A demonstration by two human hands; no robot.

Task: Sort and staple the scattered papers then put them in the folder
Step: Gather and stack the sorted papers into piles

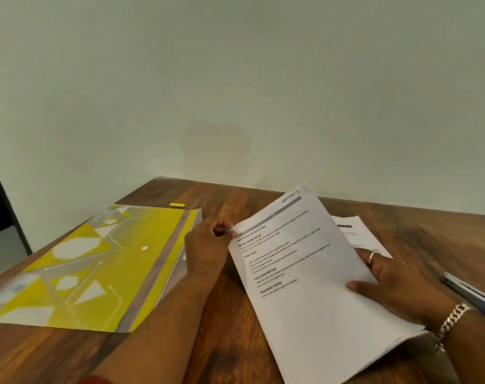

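A stack of printed papers [313, 273] is held tilted above the wooden desk [227, 342], its top sheet headed with a handwritten "Section" note. The left hand [208, 245] has its fingers curled, pinching the stack's left edge near the top. The right hand [396, 289], wearing a ring and a chain bracelet, grips the stack's right edge with the thumb lying on the top sheet and the fingers behind. Left of the stack, a yellow patterned folder [91, 270] lies flat on the desk, with a small yellow object [177, 205] just beyond its far edge. Behind the stack lies another printed sheet [357, 234]; right of the stack rests a stapler [471, 295].
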